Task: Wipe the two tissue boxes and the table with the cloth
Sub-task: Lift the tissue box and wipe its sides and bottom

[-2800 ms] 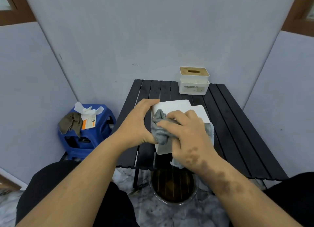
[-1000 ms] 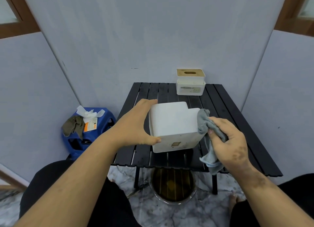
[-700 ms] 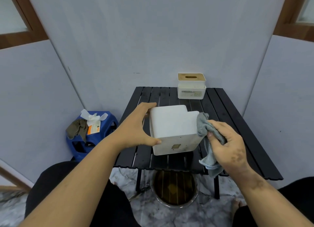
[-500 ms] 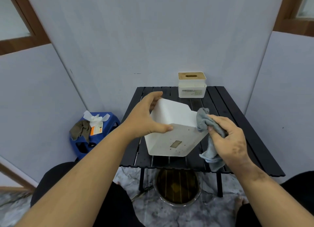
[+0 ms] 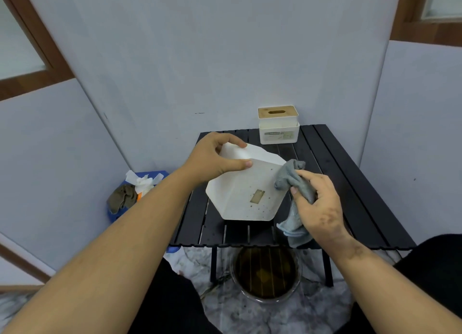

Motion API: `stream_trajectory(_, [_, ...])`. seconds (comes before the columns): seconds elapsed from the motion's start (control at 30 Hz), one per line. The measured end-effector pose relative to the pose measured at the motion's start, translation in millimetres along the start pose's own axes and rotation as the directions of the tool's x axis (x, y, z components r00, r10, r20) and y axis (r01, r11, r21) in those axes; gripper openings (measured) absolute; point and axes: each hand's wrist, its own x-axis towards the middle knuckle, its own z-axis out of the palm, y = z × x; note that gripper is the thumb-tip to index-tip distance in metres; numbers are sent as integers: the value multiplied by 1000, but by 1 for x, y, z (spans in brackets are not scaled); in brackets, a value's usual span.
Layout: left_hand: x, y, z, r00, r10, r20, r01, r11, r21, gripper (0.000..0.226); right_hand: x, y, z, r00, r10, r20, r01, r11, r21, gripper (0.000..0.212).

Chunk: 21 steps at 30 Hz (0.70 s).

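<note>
Head view — white tissue box tipped up over black slatted table, cloth beside it.

Nearest, right hand (image 5: 317, 203) closed around crumpled grey cloth (image 5: 293, 183), bunched top touching right edge of plain white plastic tissue box (image 5: 243, 191); loose end hanging over table (image 5: 350, 196) front. Left hand (image 5: 212, 158) gripping tilted box at upper left corner, speckled underside with small label facing camera. Farthest — second white tissue box with wooden slotted lid (image 5: 278, 127), upright at table's back edge.
</note>
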Motion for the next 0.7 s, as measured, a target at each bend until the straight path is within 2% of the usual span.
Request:
stream_trajectory(0.1, [4, -3, -5, 997, -82, 10, 83, 991, -105, 22, 0, 0, 3, 987, -62, 145, 78, 992, -102, 38])
stream_trajectory(0.17, [6, -9, -9, 993, -119, 18, 120, 981, -155, 17, 1, 2, 9, 980, -72, 185, 98, 986, -132, 38])
stream_trajectory(0.3, [6, -20, -10, 990, -142, -2, 138, 966, -220, 16, 14, 0, 23, 999, 39, 37, -34, 992, -117, 33])
stream_trajectory(0.37, [4, -25, -7, 987, -160, -33, 147, 956, -253, 17, 19, -13, 39, 998, 54, 14, -53, 997, -51, 31])
stream_trajectory(0.47, [0, -32, -1, 981, -179, -72, 148, 940, -308, 15, 15, -40, 72, 989, -87, 121, 83, 996, 42, 34])
stream_trajectory(0.57, [-5, -40, -1, 971, -214, -109, 160, 914, -373, 13, 24, -34, 80, 965, -207, 161, 213, 977, -23, 38])
stream_trajectory(0.6, [-7, -43, -3, 964, -235, -127, 169, 904, -392, 12, 31, -25, 77, 974, -184, 131, 194, 979, -65, 39])
stream_trajectory(0.7, [-10, -51, -3, 952, -268, -149, 176, 876, -449, 9, 50, -4, 67, 1000, -3, -19, 0, 992, -125, 35])
